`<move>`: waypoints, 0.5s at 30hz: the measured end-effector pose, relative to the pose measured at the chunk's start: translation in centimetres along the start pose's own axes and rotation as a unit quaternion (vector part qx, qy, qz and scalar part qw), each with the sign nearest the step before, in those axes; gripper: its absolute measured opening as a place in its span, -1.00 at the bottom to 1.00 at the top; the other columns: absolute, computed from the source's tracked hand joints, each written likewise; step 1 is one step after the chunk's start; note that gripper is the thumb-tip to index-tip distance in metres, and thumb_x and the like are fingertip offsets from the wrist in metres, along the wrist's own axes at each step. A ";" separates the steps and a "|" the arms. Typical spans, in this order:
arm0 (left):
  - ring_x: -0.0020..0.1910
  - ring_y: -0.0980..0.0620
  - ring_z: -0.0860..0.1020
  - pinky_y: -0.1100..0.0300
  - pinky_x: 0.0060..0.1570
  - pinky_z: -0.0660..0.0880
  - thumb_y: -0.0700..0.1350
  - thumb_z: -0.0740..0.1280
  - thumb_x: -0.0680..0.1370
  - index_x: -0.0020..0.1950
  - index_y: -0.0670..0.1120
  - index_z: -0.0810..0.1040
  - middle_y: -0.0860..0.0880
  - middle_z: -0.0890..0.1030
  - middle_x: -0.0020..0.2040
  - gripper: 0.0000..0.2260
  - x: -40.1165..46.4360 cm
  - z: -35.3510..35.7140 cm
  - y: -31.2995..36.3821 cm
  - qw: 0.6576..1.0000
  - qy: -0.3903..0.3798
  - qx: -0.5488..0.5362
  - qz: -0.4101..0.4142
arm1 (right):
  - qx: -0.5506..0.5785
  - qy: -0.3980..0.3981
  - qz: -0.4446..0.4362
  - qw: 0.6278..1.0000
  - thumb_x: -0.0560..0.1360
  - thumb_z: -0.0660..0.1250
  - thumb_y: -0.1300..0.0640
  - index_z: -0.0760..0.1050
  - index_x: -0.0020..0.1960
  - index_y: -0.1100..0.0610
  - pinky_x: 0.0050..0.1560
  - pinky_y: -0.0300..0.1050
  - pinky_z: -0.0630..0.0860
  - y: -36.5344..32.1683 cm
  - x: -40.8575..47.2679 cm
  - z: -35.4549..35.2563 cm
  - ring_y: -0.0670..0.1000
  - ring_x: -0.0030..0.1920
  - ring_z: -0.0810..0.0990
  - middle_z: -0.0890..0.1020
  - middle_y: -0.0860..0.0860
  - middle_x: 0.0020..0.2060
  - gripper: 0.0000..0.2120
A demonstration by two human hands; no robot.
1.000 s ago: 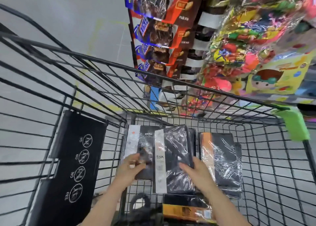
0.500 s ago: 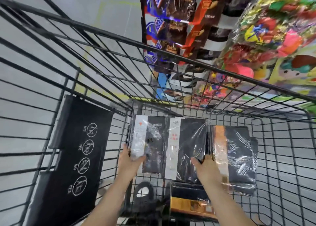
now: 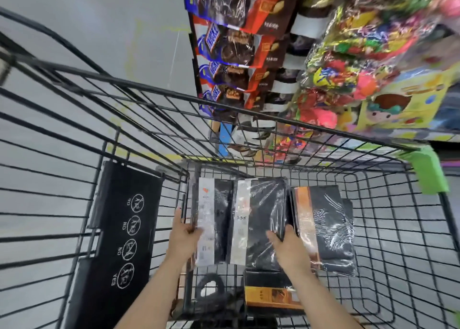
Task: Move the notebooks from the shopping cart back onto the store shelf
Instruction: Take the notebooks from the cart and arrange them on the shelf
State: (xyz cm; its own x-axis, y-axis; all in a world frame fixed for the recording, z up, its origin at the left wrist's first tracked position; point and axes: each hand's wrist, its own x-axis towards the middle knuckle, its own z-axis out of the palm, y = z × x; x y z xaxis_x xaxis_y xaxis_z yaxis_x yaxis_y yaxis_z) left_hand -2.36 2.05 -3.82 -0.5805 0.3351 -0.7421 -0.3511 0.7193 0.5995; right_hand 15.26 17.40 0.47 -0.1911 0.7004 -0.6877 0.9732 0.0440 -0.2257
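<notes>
Several shrink-wrapped black notebooks lie flat in the black wire shopping cart (image 3: 249, 109). The left notebook (image 3: 214, 219) has a white spine strip, and my left hand (image 3: 185, 236) grips its left edge. The middle notebook (image 3: 261, 219), also white-striped, is held at its right edge by my right hand (image 3: 288, 246). To the right lies an orange-striped notebook stack (image 3: 326, 229). Another orange-and-black notebook (image 3: 271, 296) sits nearer me, under my right forearm.
The store shelf (image 3: 273, 55) rises beyond the cart's far side with chocolate bar boxes and colourful candy bags. A black child-seat flap (image 3: 119, 229) with warning icons hangs at the left. A green corner guard (image 3: 428, 172) caps the cart's right rim. Grey floor lies to the left.
Both hands have slid outward to the outer edges of the left and middle notebooks and closed on them. The view has tilted and shifted slightly.
</notes>
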 end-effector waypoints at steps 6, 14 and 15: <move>-0.16 0.39 0.55 0.51 -0.18 0.47 -0.19 0.21 0.58 0.47 0.02 0.21 0.08 0.35 0.30 -0.53 -2.9 -0.7 2.8 0.997 -0.012 0.048 0.057 | -0.034 0.035 -0.067 0.997 0.56 0.12 -0.10 0.28 0.23 0.16 -0.32 -0.08 0.47 -0.9 -2.7 -2.6 0.08 -0.28 0.57 0.58 0.05 -0.27 -0.61; 0.04 0.08 0.45 0.27 0.01 0.39 -0.26 0.18 0.58 0.44 -0.06 0.29 -0.08 0.48 0.33 -0.58 -8.1 -5.1 7.1 0.986 -0.004 0.091 0.140 | -0.040 0.070 -0.150 0.985 0.55 0.14 -0.12 0.27 0.28 0.10 -0.15 0.02 0.53 0.8 -7.1 -9.2 0.17 -0.11 0.59 0.59 0.14 -0.05 -0.59; 0.04 0.08 0.45 0.32 -0.02 0.39 -0.27 0.17 0.59 0.45 -0.07 0.28 -0.05 0.47 0.32 -0.58 -9.2 -5.0 8.0 0.986 -0.012 0.086 0.141 | -0.040 0.074 -0.162 0.983 0.54 0.15 -0.12 0.27 0.29 0.08 -0.21 -0.01 0.51 1.6 -7.9 -10.4 0.16 -0.17 0.58 0.60 0.11 -0.11 -0.59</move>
State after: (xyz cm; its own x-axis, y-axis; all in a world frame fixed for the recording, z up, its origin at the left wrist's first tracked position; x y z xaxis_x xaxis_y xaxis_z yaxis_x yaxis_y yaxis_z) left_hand -3.48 1.69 9.36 -0.6191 0.5488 -0.5617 -0.0475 0.6878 0.7244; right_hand 19.66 19.41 12.72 -0.4785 0.7356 -0.4795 0.8721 0.3345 -0.3572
